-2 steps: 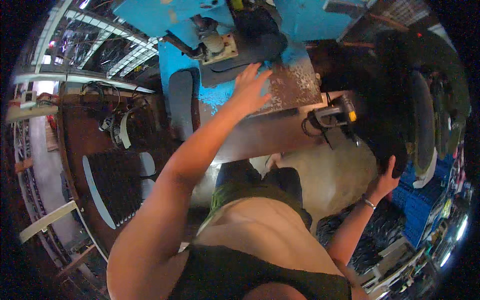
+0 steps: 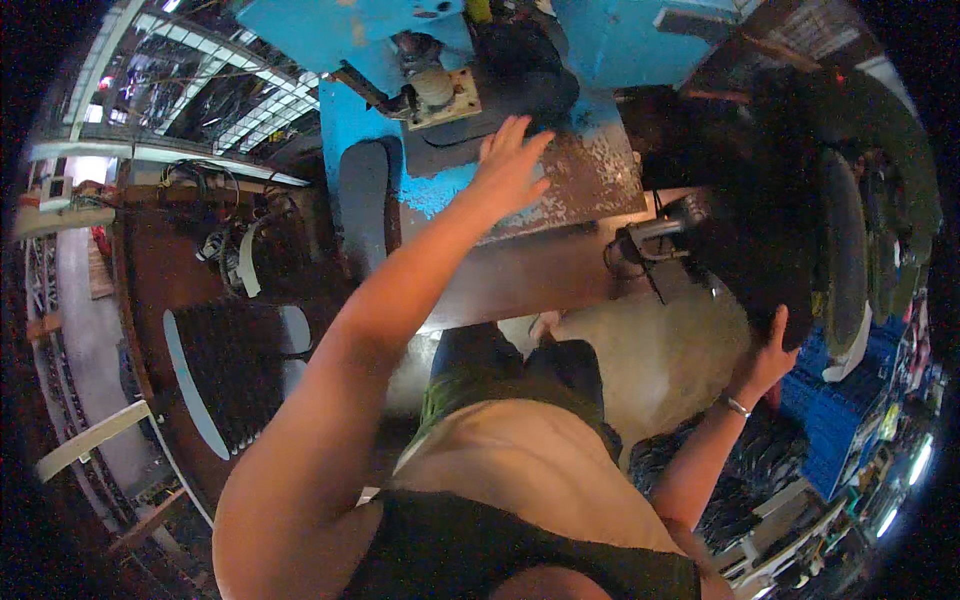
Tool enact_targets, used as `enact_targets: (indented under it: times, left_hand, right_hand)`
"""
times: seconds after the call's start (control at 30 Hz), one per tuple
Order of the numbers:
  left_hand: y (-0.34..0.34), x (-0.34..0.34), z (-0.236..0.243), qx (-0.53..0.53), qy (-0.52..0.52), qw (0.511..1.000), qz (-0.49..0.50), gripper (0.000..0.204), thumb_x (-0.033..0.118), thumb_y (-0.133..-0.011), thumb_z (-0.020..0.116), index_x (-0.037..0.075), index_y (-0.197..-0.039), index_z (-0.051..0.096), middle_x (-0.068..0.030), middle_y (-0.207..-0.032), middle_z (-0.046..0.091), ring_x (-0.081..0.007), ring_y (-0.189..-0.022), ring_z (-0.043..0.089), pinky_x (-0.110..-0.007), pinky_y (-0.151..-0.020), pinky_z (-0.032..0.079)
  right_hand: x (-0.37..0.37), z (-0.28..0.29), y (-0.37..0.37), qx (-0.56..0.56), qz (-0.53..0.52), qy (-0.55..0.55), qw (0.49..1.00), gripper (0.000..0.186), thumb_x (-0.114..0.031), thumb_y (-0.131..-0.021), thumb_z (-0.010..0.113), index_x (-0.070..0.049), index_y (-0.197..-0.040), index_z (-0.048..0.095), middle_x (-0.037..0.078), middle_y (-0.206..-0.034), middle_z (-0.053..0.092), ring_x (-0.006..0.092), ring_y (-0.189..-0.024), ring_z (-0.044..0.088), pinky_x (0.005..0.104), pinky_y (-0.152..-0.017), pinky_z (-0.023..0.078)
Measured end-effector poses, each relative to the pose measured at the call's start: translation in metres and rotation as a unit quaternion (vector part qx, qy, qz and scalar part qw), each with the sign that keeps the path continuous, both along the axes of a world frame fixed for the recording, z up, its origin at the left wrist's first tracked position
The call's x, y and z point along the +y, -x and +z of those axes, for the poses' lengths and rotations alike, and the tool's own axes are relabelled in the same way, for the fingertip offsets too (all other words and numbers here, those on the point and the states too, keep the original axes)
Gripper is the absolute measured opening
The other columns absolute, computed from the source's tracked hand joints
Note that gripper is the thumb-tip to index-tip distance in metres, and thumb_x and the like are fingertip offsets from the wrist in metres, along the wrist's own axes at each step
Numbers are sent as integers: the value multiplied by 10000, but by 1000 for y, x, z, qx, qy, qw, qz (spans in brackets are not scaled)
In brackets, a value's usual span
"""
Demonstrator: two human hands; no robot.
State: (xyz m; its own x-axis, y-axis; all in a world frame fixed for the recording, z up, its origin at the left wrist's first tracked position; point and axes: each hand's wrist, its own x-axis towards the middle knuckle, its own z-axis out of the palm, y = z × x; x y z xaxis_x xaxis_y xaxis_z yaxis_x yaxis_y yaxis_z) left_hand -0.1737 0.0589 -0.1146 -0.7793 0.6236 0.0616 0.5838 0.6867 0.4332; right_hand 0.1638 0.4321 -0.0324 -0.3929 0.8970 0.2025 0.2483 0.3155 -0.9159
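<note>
Upper centre: the left hand (image 2: 515,170), grip spread wide, hangs over a worn blue metal table (image 2: 597,175) beside a flat dark-grey piece (image 2: 432,157). Lower right: the right hand (image 2: 768,362) meets a shadowed black object (image 2: 798,318), grip indeterminable. Apparent step: reaching; grasping requires curled fingers.

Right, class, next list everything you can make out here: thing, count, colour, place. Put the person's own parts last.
Worktable: 1, worn blue and brown, upper centre
Machine part: 1, greyish on a pale plate, back of worktable
Flat piece: 1, dark grey, before the machine part
Long rounded piece: 1, dark grey, worktable's left end
Device: 1, black and grey, right of worktable
Bench: 1, brown, left
Row of pieces: many, mostly dark, on bench
Crate: at least 1, blue, right
Dark object: 1, black, at right hand
Bracelet: 1, silvery, right wrist
Left hand: 1, bare, over worktable, fingers spread
Right hand: 1, bare, right side, grip unclear
</note>
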Motion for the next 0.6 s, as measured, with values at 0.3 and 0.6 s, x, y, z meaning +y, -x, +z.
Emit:
enact_targets:
  times: [0.3,0.6]
  left_hand:
    - [99,40,23,-45,249,967,-5,928,342,-849,782,264,-1678,372,-319,-1675,303,-502,-1570,253,-708,-1251,156]
    - [-87,-59,-35,-95,126,987,-33,1073,501,-801,885,352,-1689,302,-244,-1747,194,-450,-1628,153,-755,-1220,167]
  right_hand:
    - [-134,64,192,191,165,205,946,504,-176,-973,800,16,-1386,584,152,-1334,670,290,-1141,694,486,-909,655]
    - [-209,-37,347,126,274,465,832,589,-150,-920,846,-45,-1382,496,163,-1234,697,374,-928,757,472,-700,697]
